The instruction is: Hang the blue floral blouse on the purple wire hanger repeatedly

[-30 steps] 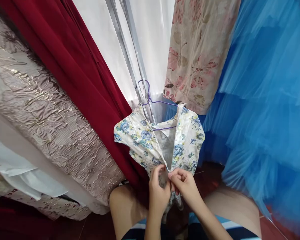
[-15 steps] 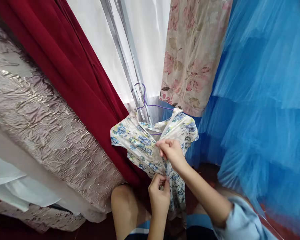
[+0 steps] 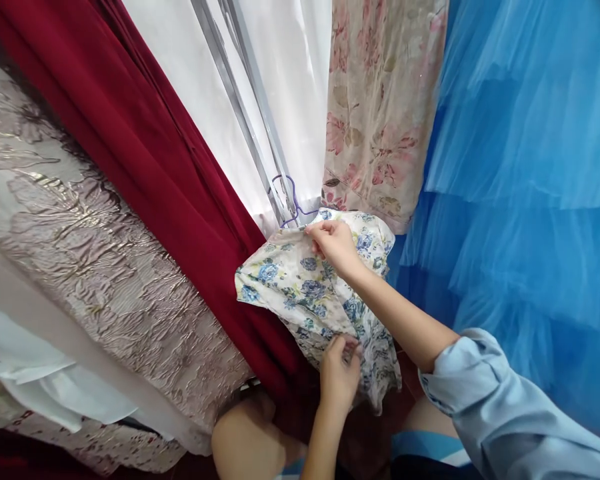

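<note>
A white dress [image 3: 306,281] with blue flowers and yellow-green leaves hangs on a purple wire hanger [image 3: 295,195]. My right hand [image 3: 333,245] is closed, thumb and fingers pinching the dress at its neckline, just below the hanger's hook. Lower down, my left hand [image 3: 340,370] has its fingers curled closed on the front of the dress around the waist. The front panel lies stretched between both hands and covers the neck opening. The hanger's arms are mostly hidden inside the shoulders.
Grey metal poles [image 3: 240,87] run down behind the hanger in front of white cloth [image 3: 300,73]. Dark red fabric [image 3: 165,173] and a beige textured gown [image 3: 125,267] hang on the left. A pink floral cloth [image 3: 380,120] and blue tulle ruffles [image 3: 520,173] hang on the right.
My right hand has moved up from the chest to the neckline, drawing the front of the dress up over the neck opening. My left hand has shifted slightly right, still at the waist.
</note>
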`<state>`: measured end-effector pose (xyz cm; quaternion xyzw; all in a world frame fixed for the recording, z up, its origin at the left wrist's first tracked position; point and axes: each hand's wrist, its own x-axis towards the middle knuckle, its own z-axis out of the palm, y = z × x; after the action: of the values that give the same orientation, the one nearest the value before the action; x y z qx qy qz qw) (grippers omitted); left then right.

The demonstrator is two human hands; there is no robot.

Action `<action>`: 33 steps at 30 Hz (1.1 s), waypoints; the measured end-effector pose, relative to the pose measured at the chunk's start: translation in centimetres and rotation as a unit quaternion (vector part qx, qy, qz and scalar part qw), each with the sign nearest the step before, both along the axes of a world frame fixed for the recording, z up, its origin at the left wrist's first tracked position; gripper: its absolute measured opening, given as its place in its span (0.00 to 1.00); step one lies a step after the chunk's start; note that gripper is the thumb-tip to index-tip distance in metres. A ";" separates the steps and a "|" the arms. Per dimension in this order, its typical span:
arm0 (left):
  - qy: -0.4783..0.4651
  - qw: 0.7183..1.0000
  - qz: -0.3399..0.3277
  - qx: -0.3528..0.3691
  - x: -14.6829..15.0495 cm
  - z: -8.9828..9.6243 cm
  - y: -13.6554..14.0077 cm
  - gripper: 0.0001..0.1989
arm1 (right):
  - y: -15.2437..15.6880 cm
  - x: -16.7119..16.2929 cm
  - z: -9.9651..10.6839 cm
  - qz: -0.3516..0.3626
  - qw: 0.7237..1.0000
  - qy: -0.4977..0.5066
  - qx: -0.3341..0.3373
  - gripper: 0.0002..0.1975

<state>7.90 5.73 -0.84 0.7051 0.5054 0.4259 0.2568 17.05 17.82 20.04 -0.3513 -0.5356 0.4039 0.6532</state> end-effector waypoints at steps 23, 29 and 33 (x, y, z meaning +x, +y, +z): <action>0.102 0.972 -0.015 0.209 -4.9 22.4 10.0 0.12 | -1.1 0.2 -2.4 0.050 0.998 0.030 0.012 0.11; -0.146 0.970 0.004 0.197 -3.7 22.8 9.4 0.11 | -1.5 -0.6 -3.7 -0.010 1.000 -0.014 0.017 0.11; -0.250 0.928 0.100 0.257 -8.2 24.1 11.2 0.10 | -1.5 0.8 -7.8 0.000 0.996 -0.068 -0.049 0.12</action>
<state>-0.32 16.89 23.23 0.5637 0.3659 0.7271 0.1405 17.82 16.31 12.21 -0.4095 -0.5585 0.4049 0.5970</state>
